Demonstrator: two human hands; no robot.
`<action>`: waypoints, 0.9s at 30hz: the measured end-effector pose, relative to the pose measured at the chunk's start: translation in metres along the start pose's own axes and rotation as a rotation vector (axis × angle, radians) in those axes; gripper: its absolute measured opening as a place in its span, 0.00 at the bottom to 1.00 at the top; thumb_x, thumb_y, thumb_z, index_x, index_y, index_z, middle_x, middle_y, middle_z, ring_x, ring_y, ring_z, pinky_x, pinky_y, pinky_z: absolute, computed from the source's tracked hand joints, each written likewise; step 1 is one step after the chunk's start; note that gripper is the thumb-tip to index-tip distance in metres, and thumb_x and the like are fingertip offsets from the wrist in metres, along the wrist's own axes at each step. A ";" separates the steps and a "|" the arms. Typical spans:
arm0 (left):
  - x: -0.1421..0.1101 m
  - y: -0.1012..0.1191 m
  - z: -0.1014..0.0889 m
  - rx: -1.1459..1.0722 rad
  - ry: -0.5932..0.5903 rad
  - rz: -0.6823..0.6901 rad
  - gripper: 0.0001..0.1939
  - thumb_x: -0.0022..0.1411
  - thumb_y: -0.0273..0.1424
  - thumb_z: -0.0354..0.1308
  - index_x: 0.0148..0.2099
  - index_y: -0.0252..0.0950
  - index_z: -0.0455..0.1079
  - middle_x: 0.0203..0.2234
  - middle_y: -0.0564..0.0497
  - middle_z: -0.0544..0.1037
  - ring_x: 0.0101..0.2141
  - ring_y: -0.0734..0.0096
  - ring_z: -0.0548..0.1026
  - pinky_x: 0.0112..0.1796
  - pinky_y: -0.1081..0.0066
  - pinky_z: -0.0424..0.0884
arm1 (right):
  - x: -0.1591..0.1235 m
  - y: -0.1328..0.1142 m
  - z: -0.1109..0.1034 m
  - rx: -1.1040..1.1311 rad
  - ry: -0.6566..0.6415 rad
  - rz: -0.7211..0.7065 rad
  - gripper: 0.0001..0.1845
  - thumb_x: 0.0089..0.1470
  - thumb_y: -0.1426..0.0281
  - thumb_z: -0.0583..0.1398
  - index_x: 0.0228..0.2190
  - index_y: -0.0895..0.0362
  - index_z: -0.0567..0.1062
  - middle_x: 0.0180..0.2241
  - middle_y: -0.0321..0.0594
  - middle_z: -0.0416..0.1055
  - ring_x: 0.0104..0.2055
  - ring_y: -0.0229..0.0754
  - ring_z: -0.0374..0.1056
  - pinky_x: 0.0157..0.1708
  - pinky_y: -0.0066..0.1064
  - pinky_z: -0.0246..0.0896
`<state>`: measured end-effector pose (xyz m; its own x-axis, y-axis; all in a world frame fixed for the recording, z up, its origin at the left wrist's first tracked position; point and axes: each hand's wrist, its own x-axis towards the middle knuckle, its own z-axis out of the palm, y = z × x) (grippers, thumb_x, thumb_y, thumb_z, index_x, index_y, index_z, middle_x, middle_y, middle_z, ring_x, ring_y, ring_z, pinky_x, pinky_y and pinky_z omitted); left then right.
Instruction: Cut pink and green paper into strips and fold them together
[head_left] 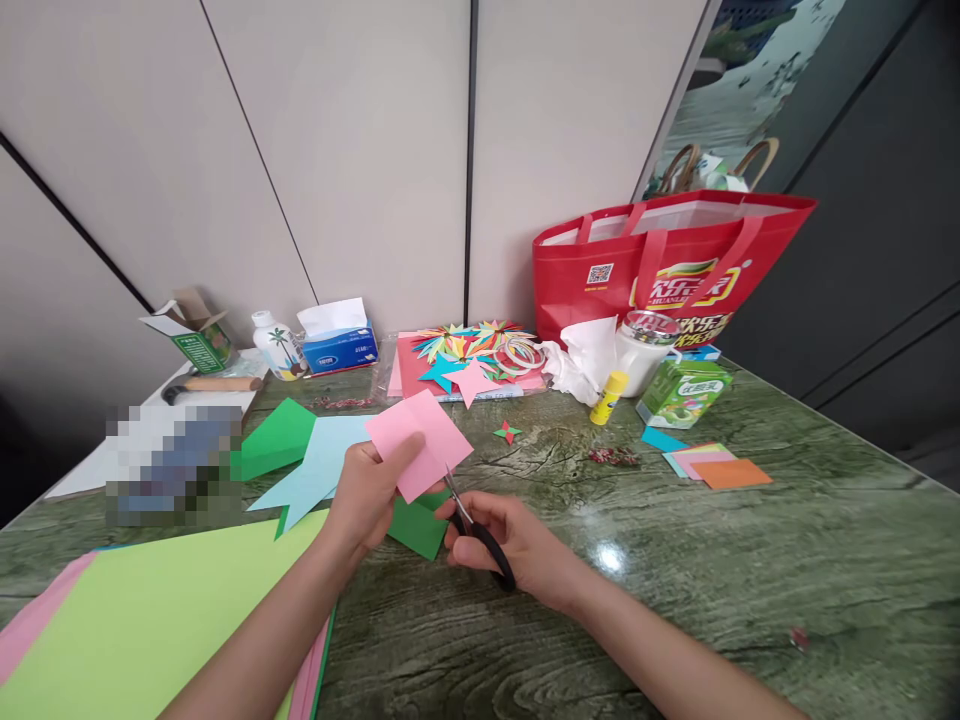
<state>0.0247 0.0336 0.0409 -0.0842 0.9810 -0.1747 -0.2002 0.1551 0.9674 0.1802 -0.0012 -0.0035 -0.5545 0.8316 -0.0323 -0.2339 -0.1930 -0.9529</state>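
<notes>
Left hand (367, 490): pinching, thumb flat on top of the pink paper (444, 430), fingers beneath. Right hand (514, 545): fingers curled around the handles of the scissors (491, 555). Paper held above the worktop (750, 560), roughly midway between its left and right edges.

Critical relation: from the right hand, the paper lies ahead and to the left. The scissors' long axis slants the same way, blade tips meeting the paper's near right side. Blade gap not clearly discernible. The left hand, on the paper itself, is nearer to it; the right reaches it through the blades only.

Outward: green piece (416, 528) below the paper; small red-green star (508, 433) beyond the scissors; paper stack (195, 600) toward the worktop's near left corner; glue stick (609, 398) toward the far edge.
</notes>
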 end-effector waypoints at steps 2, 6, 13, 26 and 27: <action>-0.001 -0.001 0.002 0.014 -0.005 0.001 0.13 0.41 0.34 0.64 0.25 0.27 0.71 0.18 0.46 0.77 0.18 0.66 0.73 0.20 0.69 0.71 | 0.000 0.000 0.000 -0.016 0.007 0.010 0.19 0.40 0.61 0.64 0.34 0.57 0.70 0.25 0.33 0.63 0.26 0.34 0.61 0.30 0.27 0.57; -0.004 -0.003 0.004 0.023 0.009 0.005 0.13 0.41 0.34 0.64 0.23 0.28 0.71 0.17 0.47 0.76 0.16 0.67 0.73 0.19 0.70 0.70 | -0.002 0.001 0.001 -0.054 0.009 0.028 0.19 0.41 0.61 0.63 0.35 0.57 0.69 0.25 0.33 0.62 0.26 0.34 0.59 0.29 0.26 0.55; -0.006 -0.006 0.000 0.039 -0.016 -0.024 0.12 0.42 0.34 0.64 0.23 0.28 0.71 0.16 0.47 0.76 0.16 0.68 0.72 0.19 0.71 0.69 | -0.003 0.000 0.003 -0.050 0.009 0.034 0.19 0.40 0.61 0.64 0.34 0.58 0.68 0.25 0.32 0.61 0.26 0.33 0.56 0.27 0.25 0.53; -0.006 -0.008 -0.001 0.062 -0.047 -0.016 0.10 0.46 0.33 0.62 0.24 0.29 0.72 0.17 0.49 0.77 0.18 0.71 0.72 0.20 0.73 0.68 | -0.003 0.001 0.000 -0.044 0.005 0.058 0.21 0.40 0.63 0.65 0.35 0.59 0.68 0.27 0.34 0.61 0.27 0.33 0.57 0.29 0.25 0.52; -0.006 -0.008 -0.001 0.059 -0.050 -0.016 0.10 0.46 0.33 0.62 0.24 0.29 0.72 0.17 0.49 0.77 0.18 0.71 0.72 0.20 0.73 0.68 | -0.003 0.001 0.000 -0.044 0.004 0.059 0.21 0.39 0.63 0.65 0.35 0.59 0.68 0.27 0.34 0.61 0.28 0.33 0.57 0.29 0.25 0.52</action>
<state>0.0254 0.0263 0.0340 -0.0326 0.9826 -0.1827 -0.1427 0.1764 0.9739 0.1814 -0.0037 -0.0049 -0.5628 0.8217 -0.0900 -0.1656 -0.2187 -0.9616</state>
